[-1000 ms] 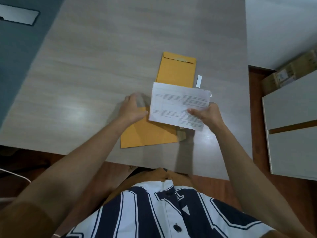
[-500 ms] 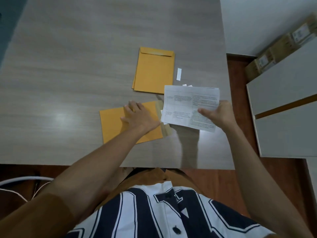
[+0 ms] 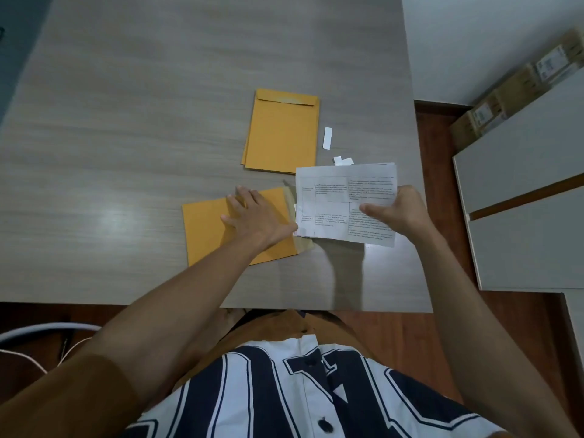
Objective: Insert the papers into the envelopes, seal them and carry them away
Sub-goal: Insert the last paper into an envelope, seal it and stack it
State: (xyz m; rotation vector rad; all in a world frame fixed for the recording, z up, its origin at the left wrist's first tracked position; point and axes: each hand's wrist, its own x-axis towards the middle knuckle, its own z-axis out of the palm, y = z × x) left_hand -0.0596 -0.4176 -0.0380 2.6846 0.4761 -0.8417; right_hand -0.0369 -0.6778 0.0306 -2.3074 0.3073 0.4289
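The grey wood-grain table (image 3: 158,121) carries everything toward its right edge. Near its front edge lies 1 orange envelope (image 3: 205,235), long side across, its pale flap open at the right end. Behind it, toward the table's middle, stacked envelopes (image 3: 282,134) lie flap-end away. The printed papers (image 3: 335,200) are held above the right edge, their left side over the open flap. The left hand (image 3: 256,216) presses flat on the near envelope, fingers straight. The right hand (image 3: 398,210) pinches the papers between thumb and fingers. 2 white strips (image 3: 327,138) lie beside the stack.
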